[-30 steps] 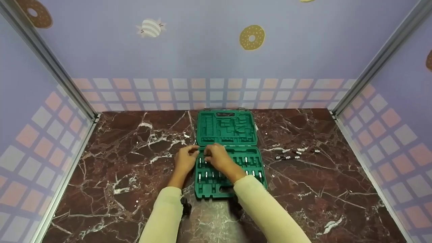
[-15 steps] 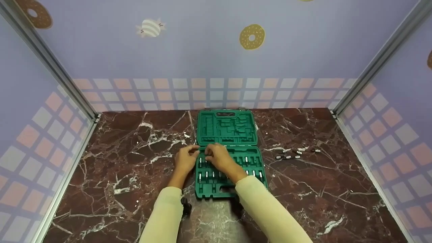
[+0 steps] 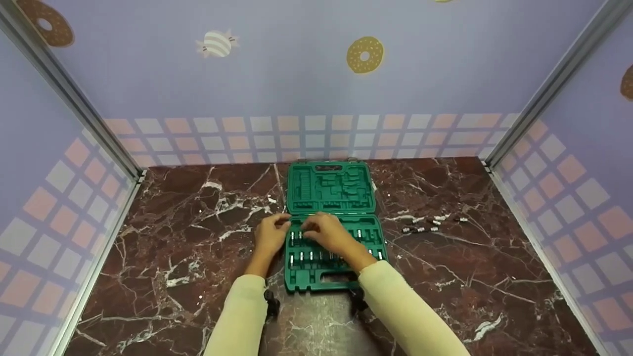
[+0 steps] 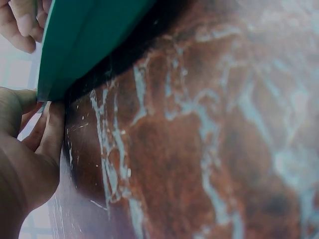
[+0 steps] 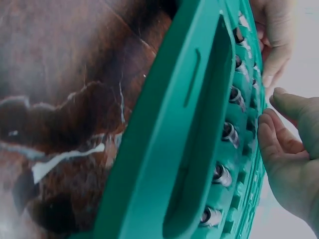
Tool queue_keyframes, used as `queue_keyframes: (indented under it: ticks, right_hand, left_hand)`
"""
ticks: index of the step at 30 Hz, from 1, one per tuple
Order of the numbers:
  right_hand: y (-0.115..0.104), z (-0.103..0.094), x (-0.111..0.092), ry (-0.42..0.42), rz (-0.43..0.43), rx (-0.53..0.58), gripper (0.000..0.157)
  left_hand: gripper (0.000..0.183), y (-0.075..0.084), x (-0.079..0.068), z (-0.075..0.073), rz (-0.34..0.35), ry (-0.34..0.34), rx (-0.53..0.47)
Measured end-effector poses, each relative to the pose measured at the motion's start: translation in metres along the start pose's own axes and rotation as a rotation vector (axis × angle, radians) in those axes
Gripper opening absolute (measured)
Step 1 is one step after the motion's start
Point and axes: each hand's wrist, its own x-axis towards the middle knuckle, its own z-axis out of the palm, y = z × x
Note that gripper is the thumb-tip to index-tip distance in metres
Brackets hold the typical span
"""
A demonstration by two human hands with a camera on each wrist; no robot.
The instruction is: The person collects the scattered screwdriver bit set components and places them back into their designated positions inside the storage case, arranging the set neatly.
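Note:
A green socket case (image 3: 306,283) lies unfolded on the marble table, its lid at the back. Small silver sockets (image 3: 292,259) stand in two rows of slots in the near half. At the case's left back corner my left hand (image 3: 269,237) holds the edge; the left wrist view has thumb and fingers against the green corner (image 4: 52,92). My right hand (image 3: 332,236) hovers over the upper row, beside a socket (image 3: 300,235) in the second slot from the left. In the right wrist view, this hand's fingertips (image 5: 266,119) are parted from the thumb, with nothing visible between them.
Several loose sockets (image 3: 420,229) lie on the table right of the case. The moulded lid (image 3: 331,188) reaches almost to the back wall (image 3: 316,89). Patterned side panels enclose the marble tabletop (image 3: 198,277) left and right.
My right hand has drawn slightly right and its fingers have parted, uncovering the socket in the second slot of the upper row. My left hand stays at the case's corner.

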Motion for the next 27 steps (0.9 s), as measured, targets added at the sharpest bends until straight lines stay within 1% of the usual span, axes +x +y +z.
queue_keyframes:
  ticks: [3, 10, 14, 17, 21, 27]
  right_hand:
    - [0.0, -0.006, -0.006, 0.005, 0.004, 0.015, 0.022]
    - [0.006, -0.018, -0.025, 0.055, -0.003, 0.041, 0.025]
    - [0.011, -0.026, -0.037, 0.112, -0.029, 0.057, 0.023]
    - [0.016, -0.031, -0.045, 0.144, -0.042, 0.068, 0.022]
    - [0.024, -0.037, -0.058, 0.176, -0.035, 0.085, 0.024]
    - [0.038, -0.047, -0.074, 0.297, -0.024, 0.078, 0.021]
  left_hand:
    - [0.02, -0.001, -0.001, 0.001, -0.008, -0.002, -0.011]
    - [0.02, -0.001, -0.001, -0.001, -0.014, -0.001, -0.018]
    - [0.021, 0.001, -0.001, -0.002, -0.011, -0.011, -0.031]
    - [0.02, 0.002, -0.001, -0.002, -0.002, -0.006, -0.032]
    - [0.02, 0.002, -0.001, -0.001, 0.002, 0.002, -0.028]
    - [0.02, 0.0, -0.001, 0.0, 0.015, 0.003, -0.027]
